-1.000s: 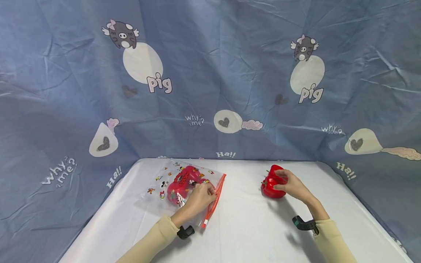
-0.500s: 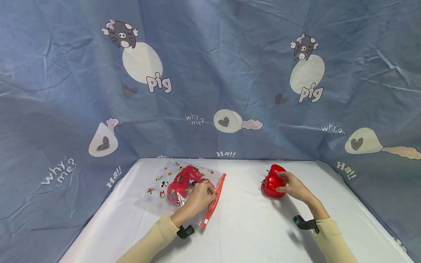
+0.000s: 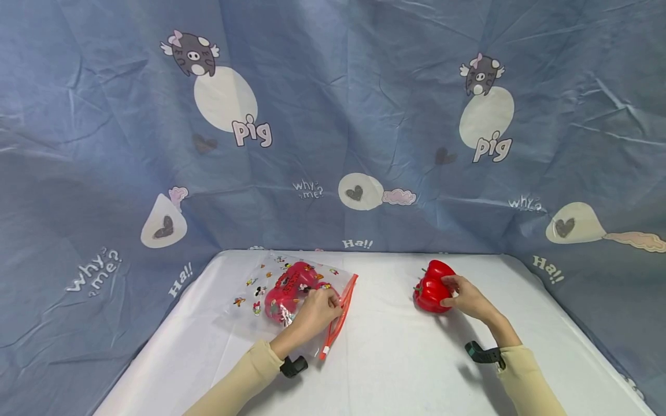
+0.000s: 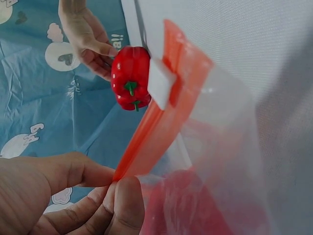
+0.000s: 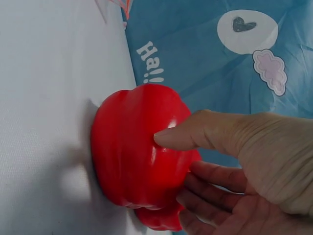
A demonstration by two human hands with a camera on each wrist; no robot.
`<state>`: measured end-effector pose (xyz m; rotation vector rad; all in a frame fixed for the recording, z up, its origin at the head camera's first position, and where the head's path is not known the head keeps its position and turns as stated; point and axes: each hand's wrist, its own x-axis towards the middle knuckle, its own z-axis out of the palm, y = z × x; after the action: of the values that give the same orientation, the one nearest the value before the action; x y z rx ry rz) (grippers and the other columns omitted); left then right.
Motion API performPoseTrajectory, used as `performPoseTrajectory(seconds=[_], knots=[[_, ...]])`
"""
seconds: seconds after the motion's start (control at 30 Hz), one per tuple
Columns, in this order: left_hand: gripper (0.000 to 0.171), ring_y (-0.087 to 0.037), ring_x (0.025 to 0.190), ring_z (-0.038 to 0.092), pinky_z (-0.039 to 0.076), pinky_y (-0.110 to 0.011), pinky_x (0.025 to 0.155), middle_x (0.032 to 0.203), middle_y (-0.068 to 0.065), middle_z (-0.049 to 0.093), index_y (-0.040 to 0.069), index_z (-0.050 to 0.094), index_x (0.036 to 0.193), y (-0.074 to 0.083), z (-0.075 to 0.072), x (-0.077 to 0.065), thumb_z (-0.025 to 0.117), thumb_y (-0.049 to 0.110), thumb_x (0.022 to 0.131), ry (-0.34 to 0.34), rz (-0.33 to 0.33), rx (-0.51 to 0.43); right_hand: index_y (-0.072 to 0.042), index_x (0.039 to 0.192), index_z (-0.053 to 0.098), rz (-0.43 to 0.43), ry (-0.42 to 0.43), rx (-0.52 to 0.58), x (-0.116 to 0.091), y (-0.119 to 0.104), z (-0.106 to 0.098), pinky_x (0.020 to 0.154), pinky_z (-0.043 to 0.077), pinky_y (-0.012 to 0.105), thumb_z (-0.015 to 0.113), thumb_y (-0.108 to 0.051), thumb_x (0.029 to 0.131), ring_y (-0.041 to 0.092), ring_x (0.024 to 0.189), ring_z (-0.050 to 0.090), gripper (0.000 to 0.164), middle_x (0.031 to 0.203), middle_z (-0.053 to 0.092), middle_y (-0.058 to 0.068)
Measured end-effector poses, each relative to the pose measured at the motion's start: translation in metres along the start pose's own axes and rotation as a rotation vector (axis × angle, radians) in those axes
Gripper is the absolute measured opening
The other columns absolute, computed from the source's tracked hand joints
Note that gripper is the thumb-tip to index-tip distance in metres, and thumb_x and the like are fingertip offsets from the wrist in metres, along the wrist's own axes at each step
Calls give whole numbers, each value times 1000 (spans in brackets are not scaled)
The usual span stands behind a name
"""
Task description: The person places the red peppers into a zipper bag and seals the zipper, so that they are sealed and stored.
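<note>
My left hand (image 3: pixel 314 312) pinches the orange zip edge (image 4: pixel 161 132) of a clear printed zip bag (image 3: pixel 244 289) between thumb and fingers. Inside the bag lie red bell peppers (image 3: pixel 283 303), blurred by the plastic; how many cannot be told. A white slider (image 4: pixel 161 83) sits on the zip strip. On the right, two red bell peppers with green stems lie side by side, a nearer pepper (image 3: pixel 430 297) and a farther pepper (image 3: pixel 438 268). My right hand (image 3: pixel 470 297) is beside them, its thumb at the nearer pepper and its fingers loosely bent, not gripping.
A white cloth covers the table (image 3: pixel 385 346). Behind it hangs a blue curtain (image 3: pixel 312 144) with pig prints, meeting the table's back and side edges. Black wrist straps, one being the right strap (image 3: pixel 484 352), sit on both wrists.
My right hand has drawn back slightly to the right from the two loose peppers, which stay nearly in place. The left hand and the bag have not visibly moved.
</note>
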<state>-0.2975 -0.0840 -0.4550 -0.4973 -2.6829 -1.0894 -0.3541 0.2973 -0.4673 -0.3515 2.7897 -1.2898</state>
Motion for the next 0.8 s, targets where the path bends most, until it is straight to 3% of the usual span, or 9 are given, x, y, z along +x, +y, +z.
performPoseTrajectory(seconds=[0.17, 0.43, 0.8], knots=[[9, -4, 50, 47, 37, -20, 44, 58, 4, 57, 9, 65, 71, 1, 0, 0, 71, 7, 77, 1, -9, -3, 14, 130, 44, 19, -22, -17, 0, 4, 1, 98, 42, 54, 71, -4, 78, 41, 115, 51, 61, 125, 53, 29], [10, -4, 50, 46, 37, -20, 44, 58, 3, 57, 8, 64, 70, 0, 0, 0, 71, 6, 76, 6, 9, -2, 15, 132, 40, 27, -49, -20, -1, 5, 2, 102, 39, 57, 70, -3, 78, 49, 123, 45, 65, 130, 48, 35], [11, -3, 50, 45, 37, -20, 44, 59, 4, 56, 10, 64, 70, 0, -1, 0, 71, 8, 77, -2, -3, -5, 14, 133, 40, 68, -68, -29, 0, 7, 2, 99, 44, 53, 71, -4, 77, 44, 118, 50, 66, 127, 52, 31]])
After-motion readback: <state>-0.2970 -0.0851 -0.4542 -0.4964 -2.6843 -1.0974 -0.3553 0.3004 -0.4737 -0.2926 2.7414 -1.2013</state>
